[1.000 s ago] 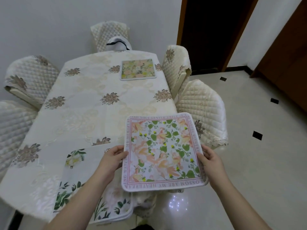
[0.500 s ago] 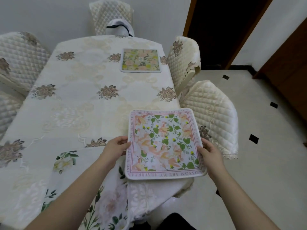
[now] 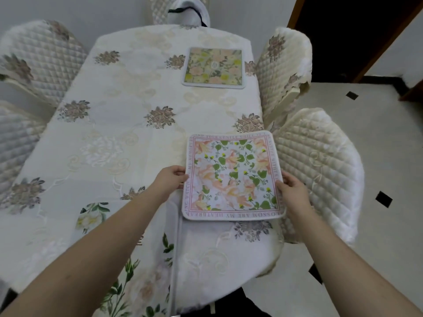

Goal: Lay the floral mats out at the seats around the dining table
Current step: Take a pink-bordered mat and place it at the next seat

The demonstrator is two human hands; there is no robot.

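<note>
Pink floral mat [image 3: 233,176] lies flat at the surface [image 3: 128,133] edge, at 3 o'clock beside a quilted chair [image 3: 320,170]; left hand [image 3: 170,183] and right hand [image 3: 294,191] pinch its opposite sides, equally near.

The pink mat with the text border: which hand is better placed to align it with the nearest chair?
Probably the right hand: it holds the pink mat on the edge beside that quilted chair; the left hand holds the far edge.
</note>
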